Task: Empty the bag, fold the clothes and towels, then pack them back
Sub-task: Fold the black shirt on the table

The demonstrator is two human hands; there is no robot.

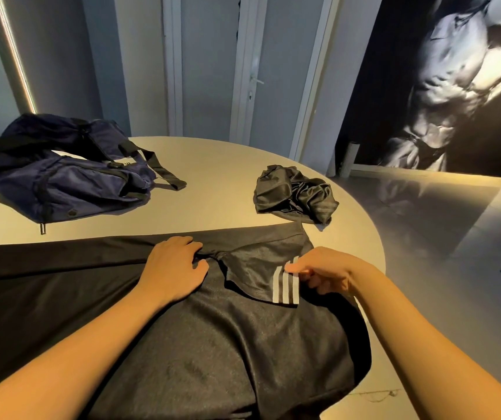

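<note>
Here, the person's left hand (pixel 173 268) lay just left of the frame's centre, palm down on a black shirt (pixel 212 344). Its fingers were curled over a raised fold of the cloth, with the thumb closing in from below. The right hand (pixel 322 274) sat right of centre at the same height. Its thumb and curled fingers pinched the edge of the shirt's short sleeve (pixel 261 274), which bore three white stripes (pixel 285 286). The sleeve was folded inward over the body of the shirt, between the two hands. Both bare forearms reached in from the lower corners of the frame.

The shirt was spread flat across the lower half of the frame, on a pale, round-edged bench (pixel 218 177). It ran out past the left edge of the frame and drooped over the near rim of the bench at the lower right.

Beyond the shirt, right of centre, a crumpled black garment (pixel 294 195) sat in a shiny heap, apart from the shirt. In the upper left, well apart from both, a navy bag (pixel 61 183) lay slumped on the bench, its black straps (pixel 164 171) trailing toward the centre.

Behind the bench stood a white door (pixel 252 71) with a handle. A large picture of a muscular torso (pixel 455 86) filled the upper right, above a glossy floor (pixel 455 222).
</note>
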